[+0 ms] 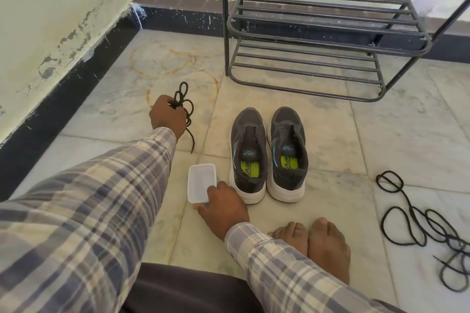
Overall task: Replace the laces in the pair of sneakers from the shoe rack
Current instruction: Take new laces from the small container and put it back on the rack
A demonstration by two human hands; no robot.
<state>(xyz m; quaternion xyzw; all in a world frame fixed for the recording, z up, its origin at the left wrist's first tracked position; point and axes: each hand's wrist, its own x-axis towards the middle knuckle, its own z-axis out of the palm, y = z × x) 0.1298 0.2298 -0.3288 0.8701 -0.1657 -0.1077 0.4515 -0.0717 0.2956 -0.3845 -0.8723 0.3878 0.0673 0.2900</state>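
L hand point(166, 115) is clenched round a bundled black lace point(184, 101), out toward the wall corner. R hand point(223, 207) grips the near edge of a white tub point(201, 181), just beside the laceless sneakers point(287, 122). Their toes face the shoe rack point(318, 33). A second lace point(409, 204) sprawls over open floor at the right.

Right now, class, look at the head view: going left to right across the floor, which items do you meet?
bundled black lace → white plastic container → left sneaker → right sneaker → loose black laces

Matt metal rack point(328, 40), glossy floor point(356, 140)
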